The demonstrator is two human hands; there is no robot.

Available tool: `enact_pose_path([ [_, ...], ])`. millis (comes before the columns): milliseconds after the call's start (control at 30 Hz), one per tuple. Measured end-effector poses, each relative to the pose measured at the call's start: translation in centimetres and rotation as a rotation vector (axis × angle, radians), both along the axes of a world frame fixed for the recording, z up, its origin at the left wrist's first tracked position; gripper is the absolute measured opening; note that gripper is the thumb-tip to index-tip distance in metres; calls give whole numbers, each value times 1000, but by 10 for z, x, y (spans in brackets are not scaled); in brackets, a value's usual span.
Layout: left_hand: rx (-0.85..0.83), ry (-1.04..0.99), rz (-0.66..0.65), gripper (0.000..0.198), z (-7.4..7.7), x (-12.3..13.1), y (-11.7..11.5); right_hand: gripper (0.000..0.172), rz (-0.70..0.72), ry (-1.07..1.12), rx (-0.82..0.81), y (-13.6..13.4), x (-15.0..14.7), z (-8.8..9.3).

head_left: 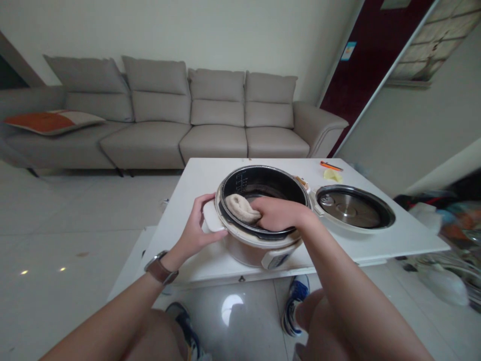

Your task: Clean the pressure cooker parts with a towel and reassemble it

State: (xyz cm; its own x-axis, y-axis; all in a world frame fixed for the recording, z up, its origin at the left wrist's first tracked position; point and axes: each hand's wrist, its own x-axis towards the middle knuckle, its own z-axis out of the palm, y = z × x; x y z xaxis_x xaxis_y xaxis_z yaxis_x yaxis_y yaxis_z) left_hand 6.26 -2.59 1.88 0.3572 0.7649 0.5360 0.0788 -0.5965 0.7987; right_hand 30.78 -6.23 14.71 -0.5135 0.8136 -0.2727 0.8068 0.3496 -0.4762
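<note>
A white electric pressure cooker point(248, 249) stands on the white table with its top uncovered, showing a dark inner pot point(274, 183) with level marks on its wall. My left hand point(198, 220) grips the cooker's side handle point(212, 216), thumb in front and fingers behind. Inside the pot, my right hand point(276, 213) is closed on a folded beige cloth point(242, 208), pressed near the left inner wall. Its fingertips are partly hidden by the cloth and the hand itself. To the right lies the round lid point(351, 211), its metal underside facing up.
The white table point(406, 240) carries an orange-handled tool point(330, 166) and a yellowish scrap point(332, 175) at its far right. A grey sofa point(214, 140) with an orange cushion point(52, 122) stands behind. Blurred items, including a whitish container point(445, 283), lie at right. My shoes are below the table's front edge.
</note>
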Motion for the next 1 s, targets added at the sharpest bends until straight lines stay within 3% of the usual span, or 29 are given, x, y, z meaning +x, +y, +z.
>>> enact_pose_path([
  [233,-3,-5,-9,89,0,-1,0,31,-118,-202,-76,-2,15,8],
  [433,-22,-6,-20,89,0,-2,-1,33,-400,-263,162,1,22,21],
  [600,-30,-5,-19,91,1,-1,-1,36,-541,-167,326,6,10,12],
  [667,-29,-3,-18,91,1,-1,-1,35,-496,-111,331,7,-1,4],
  [800,-34,-5,-27,90,1,0,-1,32,-248,-8,216,4,-20,-5],
  [1000,-23,20,2,92,0,-1,-1,30,-95,-81,20,-2,-16,2],
])
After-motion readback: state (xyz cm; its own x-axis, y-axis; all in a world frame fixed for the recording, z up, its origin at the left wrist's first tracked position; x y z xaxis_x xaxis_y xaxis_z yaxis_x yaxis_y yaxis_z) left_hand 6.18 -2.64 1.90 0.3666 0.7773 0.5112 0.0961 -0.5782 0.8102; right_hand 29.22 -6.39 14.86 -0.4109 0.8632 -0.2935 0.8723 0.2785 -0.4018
